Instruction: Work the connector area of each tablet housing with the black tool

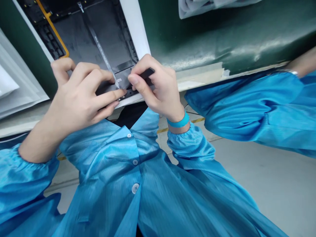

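A dark flat device housing (103,36) lies on a white sheet at the upper left of the head view, with a translucent strip (100,48) running down its middle and an orange flex cable (56,32) along its left side. My left hand (80,90) rests over the housing's lower edge, fingers apart, fingertips touching the surface near the strip's lower end. Pinched in my right hand (156,84) is a slim black tool (148,72), held just right of my left fingertips at the same edge. Its tip is hard to make out.
Green mat (222,36) covers the table. White sheets or bags lie at the far left (18,72) and top right (204,6). Beige tape (201,76) runs along the front edge. Another person's blue sleeve (247,102) and forearm are at the right.
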### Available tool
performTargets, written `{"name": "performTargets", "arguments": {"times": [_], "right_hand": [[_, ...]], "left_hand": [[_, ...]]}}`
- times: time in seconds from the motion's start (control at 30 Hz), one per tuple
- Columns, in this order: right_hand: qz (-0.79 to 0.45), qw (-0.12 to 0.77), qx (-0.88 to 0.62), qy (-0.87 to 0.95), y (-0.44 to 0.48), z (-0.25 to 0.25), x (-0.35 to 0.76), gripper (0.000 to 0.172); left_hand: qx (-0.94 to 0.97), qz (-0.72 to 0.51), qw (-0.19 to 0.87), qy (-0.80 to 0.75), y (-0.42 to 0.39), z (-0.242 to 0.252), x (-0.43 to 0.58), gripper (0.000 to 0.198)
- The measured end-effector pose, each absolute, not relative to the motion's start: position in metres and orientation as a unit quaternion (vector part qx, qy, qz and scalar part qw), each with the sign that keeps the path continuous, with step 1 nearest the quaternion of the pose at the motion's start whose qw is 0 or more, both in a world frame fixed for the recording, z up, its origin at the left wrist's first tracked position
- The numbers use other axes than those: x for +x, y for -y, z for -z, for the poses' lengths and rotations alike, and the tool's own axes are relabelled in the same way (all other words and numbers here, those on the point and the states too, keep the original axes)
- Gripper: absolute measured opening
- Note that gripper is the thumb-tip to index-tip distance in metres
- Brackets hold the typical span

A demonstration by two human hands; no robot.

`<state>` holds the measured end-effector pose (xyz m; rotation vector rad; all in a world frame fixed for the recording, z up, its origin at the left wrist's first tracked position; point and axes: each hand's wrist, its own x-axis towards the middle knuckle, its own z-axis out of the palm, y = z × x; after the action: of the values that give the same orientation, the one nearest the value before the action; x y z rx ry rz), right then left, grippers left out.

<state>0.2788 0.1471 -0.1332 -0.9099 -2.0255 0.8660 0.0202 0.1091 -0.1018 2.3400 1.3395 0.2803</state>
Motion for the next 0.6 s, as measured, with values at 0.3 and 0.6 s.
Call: {"name": "performTargets", "arguments": {"times": [0.3, 0.6], "right_hand": [[-0.334, 0.348, -0.365, 0.796, -0.151, 0.139, 0.277, 0.043], [-0.358, 0.293, -0.395, 0.794, -0.150, 0.121, 0.280, 0.036]], "left_hand": [[0.840, -0.102, 0.230, -0.481, -0.108, 0.102, 0.019, 0.042], [0.868, -0.072, 0.194, -0.452, -0.108, 0.106, 0.011, 0.040]]}}
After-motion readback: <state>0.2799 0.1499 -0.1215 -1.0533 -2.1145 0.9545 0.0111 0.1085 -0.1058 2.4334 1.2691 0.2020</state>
